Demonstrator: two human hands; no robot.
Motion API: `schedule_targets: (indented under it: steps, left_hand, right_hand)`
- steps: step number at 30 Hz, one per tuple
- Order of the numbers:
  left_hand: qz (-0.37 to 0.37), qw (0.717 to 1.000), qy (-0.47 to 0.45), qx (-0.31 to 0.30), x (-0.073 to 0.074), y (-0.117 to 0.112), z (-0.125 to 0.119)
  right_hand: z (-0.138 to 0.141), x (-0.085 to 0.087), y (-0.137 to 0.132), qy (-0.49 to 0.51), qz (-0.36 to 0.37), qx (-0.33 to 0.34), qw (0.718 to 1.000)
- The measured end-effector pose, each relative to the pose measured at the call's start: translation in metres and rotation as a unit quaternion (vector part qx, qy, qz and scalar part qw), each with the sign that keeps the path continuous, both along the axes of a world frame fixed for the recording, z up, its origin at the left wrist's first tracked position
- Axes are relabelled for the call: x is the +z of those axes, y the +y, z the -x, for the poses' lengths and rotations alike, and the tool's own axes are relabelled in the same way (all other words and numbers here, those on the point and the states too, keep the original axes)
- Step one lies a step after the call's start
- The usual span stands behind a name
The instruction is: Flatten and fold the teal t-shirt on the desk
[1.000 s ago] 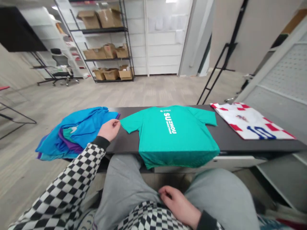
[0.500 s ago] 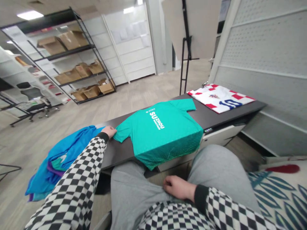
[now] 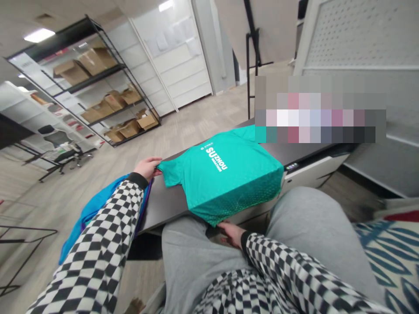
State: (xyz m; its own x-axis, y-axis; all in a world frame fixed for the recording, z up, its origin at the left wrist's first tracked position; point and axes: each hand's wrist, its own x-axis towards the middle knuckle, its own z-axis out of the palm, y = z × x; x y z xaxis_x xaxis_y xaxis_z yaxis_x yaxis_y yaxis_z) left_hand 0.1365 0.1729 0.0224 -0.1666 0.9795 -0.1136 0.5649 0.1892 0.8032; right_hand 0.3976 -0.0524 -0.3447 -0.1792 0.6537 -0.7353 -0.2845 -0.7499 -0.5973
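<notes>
A teal T-shirt (image 3: pixel 229 174) with white "Suzhou Marathon" lettering lies spread over a dark tabletop, its lower part hanging over the near edge. At its left sleeve, my left hand (image 3: pixel 148 168) is closed, pinching the cuff between thumb and fingers. My right hand (image 3: pixel 233 234) is just below the hanging hem, fingers apart, with the fingertips at or very near the hem's lower corner. Blue clothing (image 3: pixel 94 205) hangs at the table's left end, partly hidden behind my left sleeve.
The dark table (image 3: pixel 166 203) runs away to the right, where a blurred-out patch covers part of it. White drawers (image 3: pixel 314 174) sit beneath. A black shelf rack (image 3: pixel 122 65) with cardboard boxes stands beyond, and a patterned cushion (image 3: pixel 389 257) lies at my right.
My right hand has moved from my lap forward to the T-shirt's hem, its fingers uncurling. My left hand still holds the sleeve, now slightly higher in view. The view has shifted a little.
</notes>
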Motion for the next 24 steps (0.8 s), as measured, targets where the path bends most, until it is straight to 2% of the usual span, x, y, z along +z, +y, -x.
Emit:
schedule_targets:
  steps: [5, 7, 10, 12, 15, 18, 21, 24]
  left_hand:
    - [-0.036, 0.997, -0.058, -0.027, 0.024, 0.015, -0.026]
    - [-0.046, 0.994, -0.090, -0.050, 0.033, 0.028, -0.048]
    - [-0.056, 0.984, -0.139, -0.098, 0.039, 0.054, -0.099]
    - [-0.055, 0.979, -0.152, -0.127, 0.034, 0.070, -0.141]
    - [-0.034, 0.971, -0.160, -0.175, 0.014, 0.083, -0.203]
    - [-0.011, 0.965, -0.145, -0.219, -0.012, 0.083, -0.241]
    - [-0.034, 0.970, -0.102, -0.216, -0.029, 0.083, -0.236]
    - [-0.090, 0.982, -0.021, -0.163, -0.036, 0.084, -0.196]
  right_hand:
    - [0.002, 0.001, 0.004, 0.034, -0.003, -0.051, 0.998]
    - [0.001, 0.005, 0.002, 0.049, 0.003, -0.057, 0.997]
    - [0.001, 0.016, -0.003, 0.081, 0.017, -0.046, 0.996]
    - [0.000, 0.026, -0.008, 0.098, 0.022, -0.032, 0.994]
    - [-0.004, 0.039, -0.015, 0.094, 0.026, -0.026, 0.995]
    - [-0.014, 0.048, -0.020, 0.065, 0.030, -0.031, 0.997]
    - [-0.026, 0.053, -0.021, 0.034, 0.031, -0.022, 0.999]
    - [-0.035, 0.058, -0.022, -0.019, 0.022, 0.016, 0.999]
